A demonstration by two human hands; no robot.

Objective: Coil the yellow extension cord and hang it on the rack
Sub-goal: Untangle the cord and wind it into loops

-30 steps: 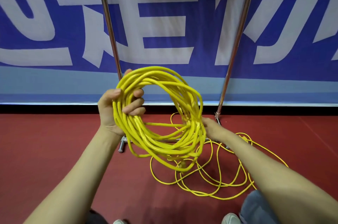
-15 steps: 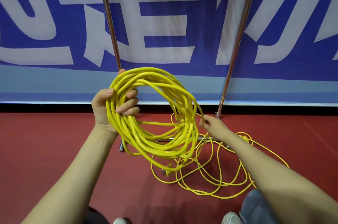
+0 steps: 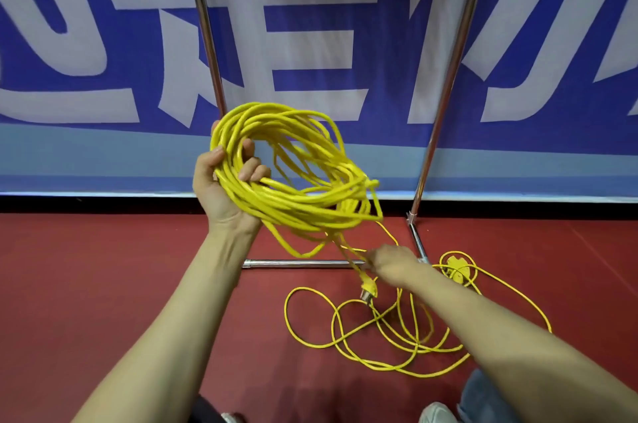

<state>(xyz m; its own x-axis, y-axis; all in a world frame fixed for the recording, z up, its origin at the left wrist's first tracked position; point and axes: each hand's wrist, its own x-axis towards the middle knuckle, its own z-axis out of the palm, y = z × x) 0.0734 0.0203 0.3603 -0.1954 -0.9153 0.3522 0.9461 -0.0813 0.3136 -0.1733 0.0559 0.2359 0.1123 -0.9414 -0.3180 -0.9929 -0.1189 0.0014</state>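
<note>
The yellow extension cord (image 3: 293, 201) is thin and glossy, mostly gathered into a thick, untidy hoop in front of the left post of the rack (image 3: 207, 42), where the left hand (image 3: 221, 191) grips it. The blurred right hand (image 3: 393, 263) pinches a strand just before the rack's base bar, with the plug (image 3: 367, 289) dangling beside it. Slack loops sprawl on the red floor (image 3: 103, 284) before the rack. Behind the rack, the blue banner (image 3: 379, 53) bears large white characters, cropped and unreadable
</note>
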